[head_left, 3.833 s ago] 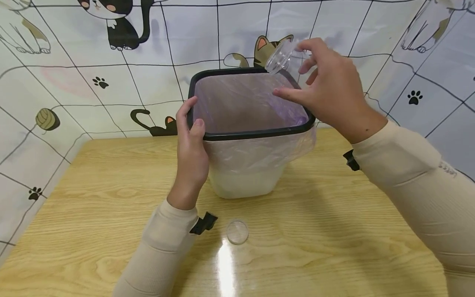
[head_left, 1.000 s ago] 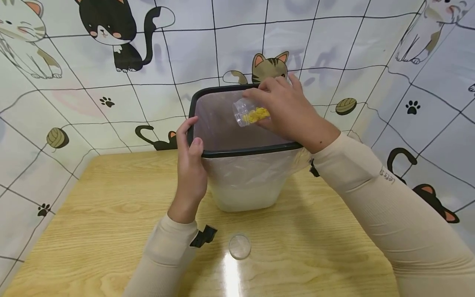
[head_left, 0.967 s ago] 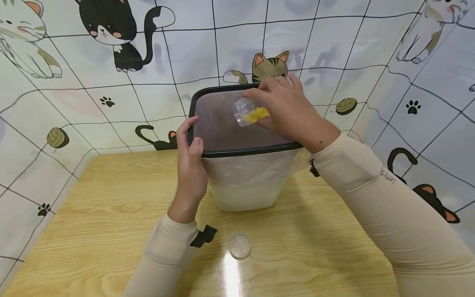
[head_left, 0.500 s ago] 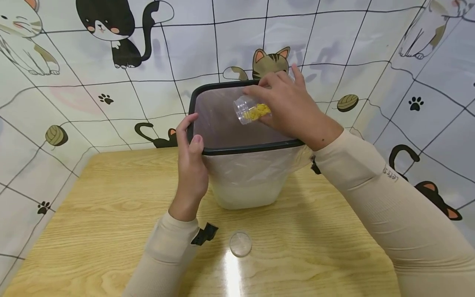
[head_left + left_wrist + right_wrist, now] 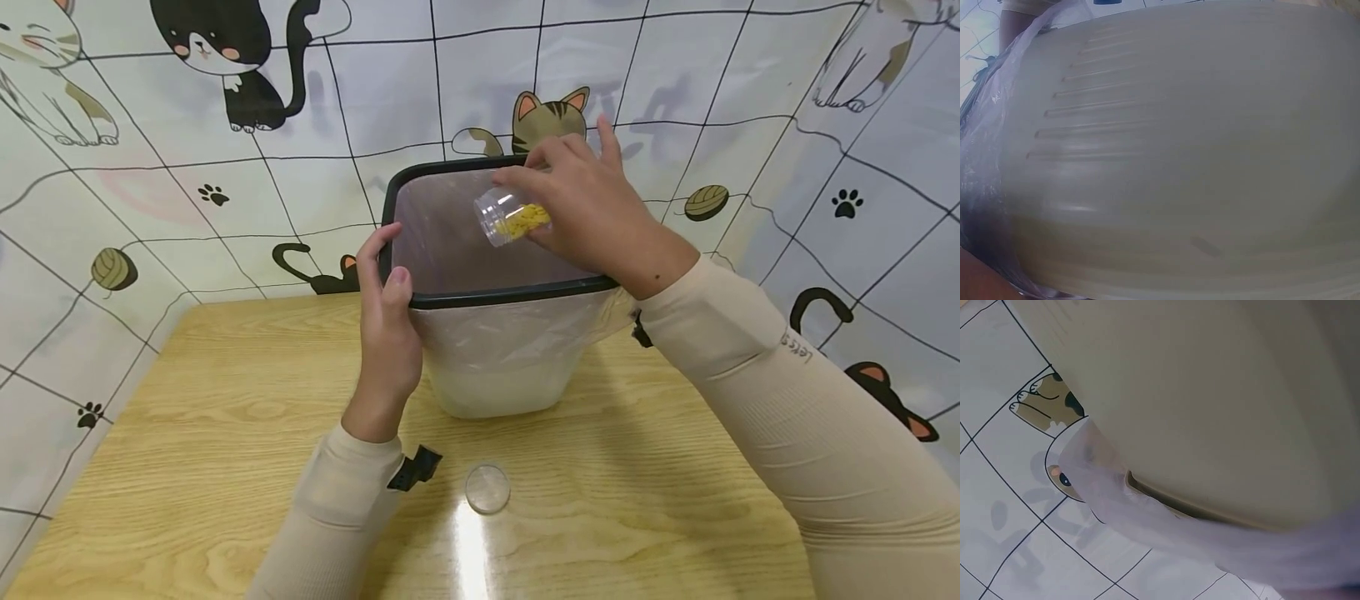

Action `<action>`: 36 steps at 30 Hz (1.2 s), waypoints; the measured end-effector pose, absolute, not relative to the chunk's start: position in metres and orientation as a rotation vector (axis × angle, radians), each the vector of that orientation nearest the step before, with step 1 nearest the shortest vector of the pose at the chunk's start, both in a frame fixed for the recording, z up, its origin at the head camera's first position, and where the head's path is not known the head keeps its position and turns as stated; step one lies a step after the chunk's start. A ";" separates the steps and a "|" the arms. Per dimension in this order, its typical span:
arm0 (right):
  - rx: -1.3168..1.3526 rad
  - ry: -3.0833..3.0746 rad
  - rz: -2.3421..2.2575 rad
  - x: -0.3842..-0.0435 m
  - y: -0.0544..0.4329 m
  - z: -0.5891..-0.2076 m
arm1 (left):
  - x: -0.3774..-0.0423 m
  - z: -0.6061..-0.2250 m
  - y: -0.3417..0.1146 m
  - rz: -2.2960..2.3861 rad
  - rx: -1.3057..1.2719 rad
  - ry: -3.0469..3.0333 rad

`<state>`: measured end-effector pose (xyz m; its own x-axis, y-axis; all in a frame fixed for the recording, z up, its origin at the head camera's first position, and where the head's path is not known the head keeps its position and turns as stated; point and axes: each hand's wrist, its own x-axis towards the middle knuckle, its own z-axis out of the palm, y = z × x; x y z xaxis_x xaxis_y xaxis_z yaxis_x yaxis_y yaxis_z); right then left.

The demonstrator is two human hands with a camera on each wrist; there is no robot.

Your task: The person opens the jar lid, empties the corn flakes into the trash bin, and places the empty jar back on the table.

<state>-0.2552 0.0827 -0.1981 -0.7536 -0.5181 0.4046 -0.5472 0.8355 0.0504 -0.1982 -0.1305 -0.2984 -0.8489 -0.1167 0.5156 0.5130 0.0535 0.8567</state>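
A trash bin with a black rim stands on the table, lined with a thin purple-tinted plastic bag folded over its edge. My left hand grips the rim at its left side, thumb and forefinger on the black edge. Over the bin's mouth, my right hand holds a small clear jar lying on its side, its open end facing left. Small yellow pieces lie along the jar's lower wall. A clear round lid rests on the table in front of the bin.
The wood-grain table runs back to a wall covering printed with cats and grid lines. Mostly the bin's pale side fills the left wrist view. The right wrist view shows the bin's outer wall and bag.
Since the earliest frame, my right hand has moved from above the right rim to over the bin's mouth, with the yellow pieces now visible. During the last second, the hands barely move.
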 end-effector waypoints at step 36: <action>0.835 -2.596 0.071 -0.256 0.083 -0.199 | -0.198 -0.298 -0.130 -1.863 -0.400 -1.877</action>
